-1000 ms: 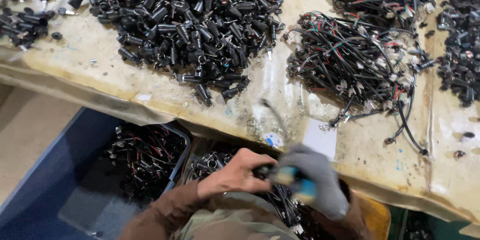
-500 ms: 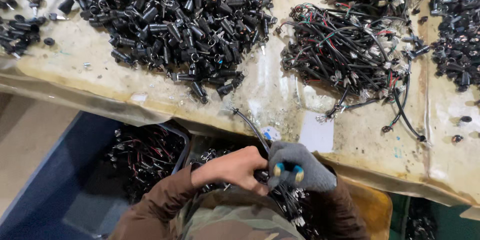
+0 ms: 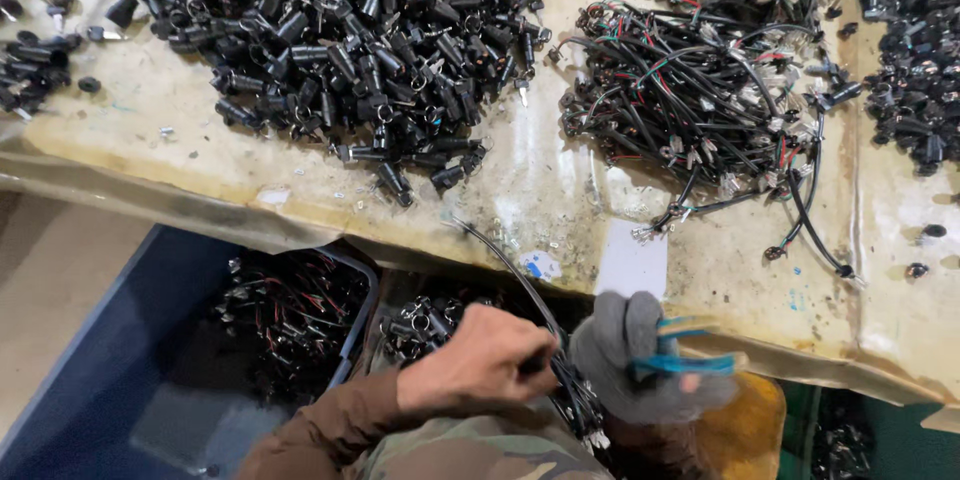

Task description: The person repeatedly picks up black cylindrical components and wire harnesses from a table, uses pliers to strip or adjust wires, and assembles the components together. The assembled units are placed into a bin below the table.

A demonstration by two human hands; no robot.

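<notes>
My bare left hand (image 3: 478,370) pinches a thin black wire (image 3: 505,265) that runs up onto the table edge. My right hand (image 3: 640,365), in a grey glove, grips a tool with blue handles (image 3: 690,345) just right of the wire's lower end. Both hands are low in the view, below the table edge, above a bundle of black wired parts (image 3: 575,400).
On the worn yellowish table (image 3: 540,180) lie a large heap of black plugs (image 3: 340,40) and a tangle of wired leads (image 3: 700,90). More black parts (image 3: 915,50) sit far right. Below, a blue bin (image 3: 130,340) holds wired pieces (image 3: 290,315).
The view has shifted slightly. My gloved right hand has moved right and up with the blue-handled tool, and the black wire now stretches up onto the table edge.
</notes>
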